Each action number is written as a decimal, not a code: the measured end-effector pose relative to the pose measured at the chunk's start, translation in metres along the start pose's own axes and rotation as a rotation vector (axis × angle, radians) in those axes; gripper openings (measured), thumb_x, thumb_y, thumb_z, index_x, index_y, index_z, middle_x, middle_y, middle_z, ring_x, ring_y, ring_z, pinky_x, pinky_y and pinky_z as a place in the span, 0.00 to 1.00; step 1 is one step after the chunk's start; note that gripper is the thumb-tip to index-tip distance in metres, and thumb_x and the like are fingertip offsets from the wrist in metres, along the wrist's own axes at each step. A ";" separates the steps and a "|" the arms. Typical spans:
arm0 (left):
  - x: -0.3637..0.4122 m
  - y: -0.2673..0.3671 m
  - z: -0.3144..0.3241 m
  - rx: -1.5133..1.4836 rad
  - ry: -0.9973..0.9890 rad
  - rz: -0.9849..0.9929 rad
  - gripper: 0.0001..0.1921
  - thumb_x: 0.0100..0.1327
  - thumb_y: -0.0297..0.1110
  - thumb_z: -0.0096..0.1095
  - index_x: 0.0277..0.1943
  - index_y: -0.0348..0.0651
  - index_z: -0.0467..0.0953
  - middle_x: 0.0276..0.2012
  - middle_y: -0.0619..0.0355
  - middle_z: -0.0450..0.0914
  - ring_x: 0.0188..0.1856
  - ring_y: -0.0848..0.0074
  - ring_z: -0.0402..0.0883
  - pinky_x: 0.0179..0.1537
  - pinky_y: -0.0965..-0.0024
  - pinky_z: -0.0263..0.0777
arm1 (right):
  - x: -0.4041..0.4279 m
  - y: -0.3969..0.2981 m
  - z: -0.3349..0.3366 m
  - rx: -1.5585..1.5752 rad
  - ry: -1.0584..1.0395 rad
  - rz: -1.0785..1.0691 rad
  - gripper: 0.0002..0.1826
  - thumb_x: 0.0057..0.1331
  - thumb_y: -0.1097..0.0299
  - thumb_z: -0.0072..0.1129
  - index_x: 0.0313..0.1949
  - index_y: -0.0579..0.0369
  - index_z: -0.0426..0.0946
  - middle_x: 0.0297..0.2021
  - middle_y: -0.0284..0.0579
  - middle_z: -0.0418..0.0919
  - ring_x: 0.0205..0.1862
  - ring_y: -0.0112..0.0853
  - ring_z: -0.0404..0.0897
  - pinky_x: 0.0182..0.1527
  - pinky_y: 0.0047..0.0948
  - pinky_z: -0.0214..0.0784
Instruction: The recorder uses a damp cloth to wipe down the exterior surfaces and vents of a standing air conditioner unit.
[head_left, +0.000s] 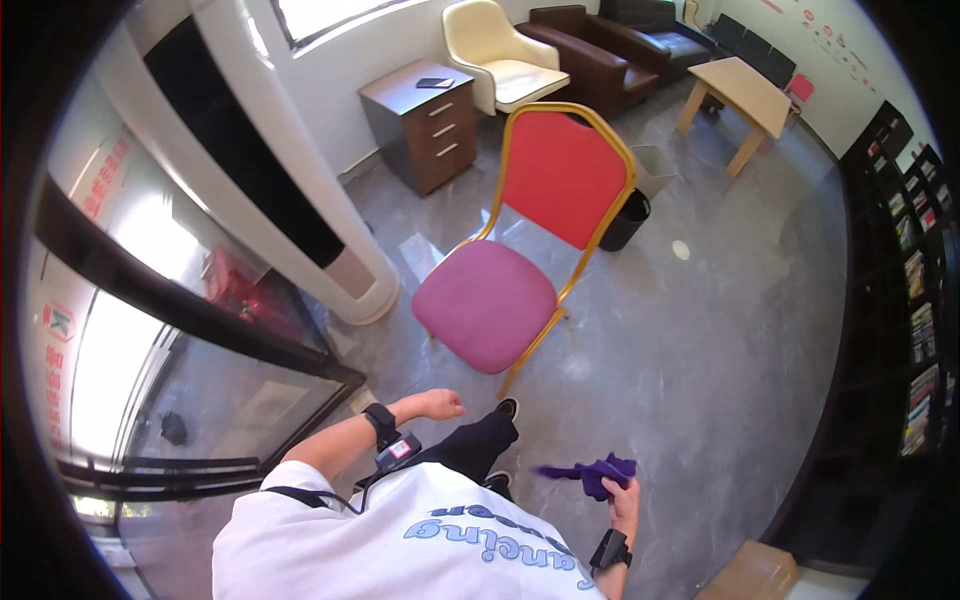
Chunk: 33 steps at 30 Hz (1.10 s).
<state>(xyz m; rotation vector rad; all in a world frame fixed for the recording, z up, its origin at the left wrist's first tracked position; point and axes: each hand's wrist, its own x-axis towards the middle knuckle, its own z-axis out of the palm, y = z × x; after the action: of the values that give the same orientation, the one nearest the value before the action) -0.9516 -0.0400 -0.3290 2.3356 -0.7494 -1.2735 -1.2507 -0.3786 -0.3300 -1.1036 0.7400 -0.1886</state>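
Note:
My right hand (624, 496) grips a crumpled purple cloth (606, 474) at lower right; one end of it trails to the left. My left hand (442, 405) hangs near the middle, fingers curled, with no object visible in it. Just beyond it stands a chair with a pink-purple seat (489, 306), a red backrest (564, 176) and a gold metal frame. Neither hand touches the chair. Black straps with devices are on both wrists.
A tall white floor-standing unit (375, 289) and dark-framed glass are at left. Behind the chair are a drawer cabinet (446, 146) with a phone on top, a cream armchair (517, 79) and a black bin (628, 221). Dark bookshelves (885, 300) line the right.

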 end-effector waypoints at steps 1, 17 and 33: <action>0.015 0.008 -0.008 0.005 -0.012 0.012 0.20 0.57 0.45 0.52 0.46 0.40 0.75 0.40 0.47 0.80 0.45 0.57 0.78 0.46 0.61 0.70 | 0.014 -0.023 0.009 0.001 0.018 -0.003 0.24 0.51 0.85 0.54 0.50 0.61 0.69 0.43 0.43 0.76 0.45 0.32 0.75 0.51 0.32 0.65; 0.242 0.177 -0.221 -0.300 0.465 0.175 0.12 0.57 0.35 0.54 0.41 0.37 0.76 0.37 0.45 0.79 0.41 0.59 0.79 0.43 0.64 0.71 | 0.247 -0.248 -0.052 -0.088 0.398 -0.065 0.13 0.50 0.80 0.49 0.38 0.61 0.72 0.34 0.36 0.76 0.36 0.25 0.73 0.41 0.20 0.64; 0.421 0.342 -0.405 -0.222 1.273 -0.548 0.33 0.49 0.51 0.64 0.46 0.29 0.61 0.44 0.37 0.69 0.50 0.50 0.69 0.52 0.57 0.64 | 0.619 -0.381 -0.081 -0.335 0.023 0.144 0.18 0.44 0.83 0.51 0.39 0.61 0.72 0.33 0.40 0.76 0.34 0.29 0.75 0.39 0.23 0.67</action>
<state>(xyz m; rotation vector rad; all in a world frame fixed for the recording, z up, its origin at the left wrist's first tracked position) -0.5115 -0.5383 -0.2034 2.5512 0.4368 0.1775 -0.7559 -0.9167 -0.2984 -1.3599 0.8895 0.0481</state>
